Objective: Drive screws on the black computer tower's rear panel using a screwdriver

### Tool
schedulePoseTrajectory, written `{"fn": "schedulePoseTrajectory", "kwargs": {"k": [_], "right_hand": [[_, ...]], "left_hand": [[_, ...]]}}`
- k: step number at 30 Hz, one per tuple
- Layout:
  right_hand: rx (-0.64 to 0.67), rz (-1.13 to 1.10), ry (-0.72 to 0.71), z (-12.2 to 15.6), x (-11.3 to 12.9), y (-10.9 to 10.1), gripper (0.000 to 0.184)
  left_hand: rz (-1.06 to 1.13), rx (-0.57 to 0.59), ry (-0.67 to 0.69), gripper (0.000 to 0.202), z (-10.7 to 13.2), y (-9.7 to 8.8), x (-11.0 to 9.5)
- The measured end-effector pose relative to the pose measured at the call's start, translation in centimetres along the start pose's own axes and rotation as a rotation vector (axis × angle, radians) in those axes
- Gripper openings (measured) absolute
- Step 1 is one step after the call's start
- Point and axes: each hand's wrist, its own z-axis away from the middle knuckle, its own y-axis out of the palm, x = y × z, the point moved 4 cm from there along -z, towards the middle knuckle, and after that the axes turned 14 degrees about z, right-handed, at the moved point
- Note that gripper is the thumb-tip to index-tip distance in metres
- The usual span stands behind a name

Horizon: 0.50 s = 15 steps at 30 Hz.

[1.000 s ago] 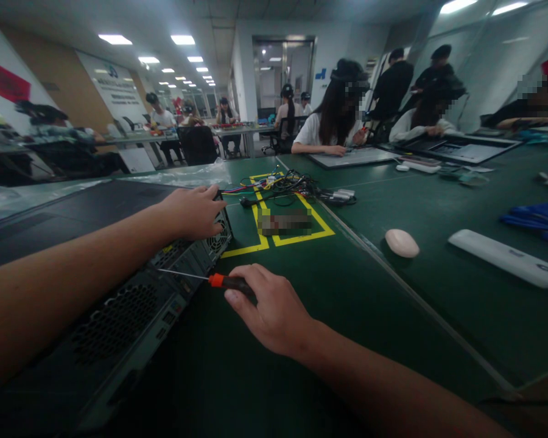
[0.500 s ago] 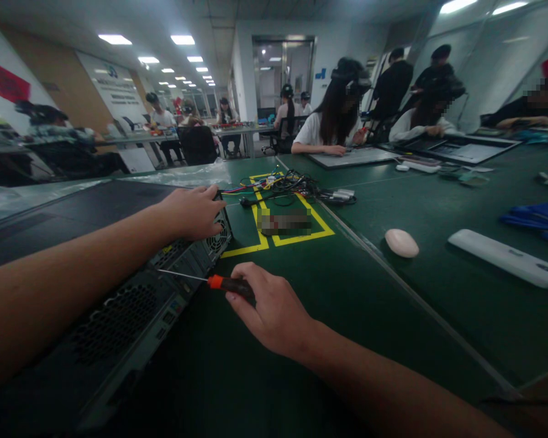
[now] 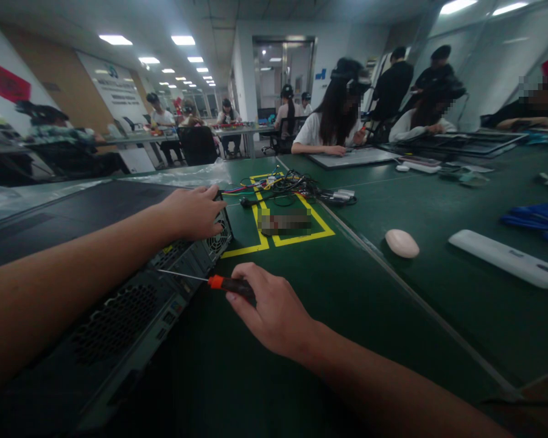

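Currently my right hand (image 3: 274,310) grips a screwdriver (image 3: 232,286), its tip at the rear of the computer case (image 3: 123,316) on the counter (image 3: 347,286). My left hand (image 3: 197,213) lies open over the case's edge.

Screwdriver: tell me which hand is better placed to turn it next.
Right, I'd judge: the right hand holds the screwdriver, pointed at the case, while the left hand rests on the case's top edge.

The bare left forearm (image 3: 95,255) reaches toward the far edge of the smooth green table (image 3: 475,304), ending in the bare left hand (image 3: 196,213), palm down, fingers slightly spread. The bare right forearm (image 3: 383,377) slants leftward; the bare right hand (image 3: 274,310), farther from that edge, has curled fingers and an extended thumb.
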Motion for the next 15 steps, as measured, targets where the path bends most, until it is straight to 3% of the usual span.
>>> {"fn": "schedulePoseTrajectory", "kwargs": {"k": [15], "right_hand": [[-0.005, 0.019, -0.003, 0.01, 0.05, 0.09, 0.018]], "left_hand": [[-0.047, 0.024, 0.011, 0.07, 0.0, 0.12, -0.15]]}}
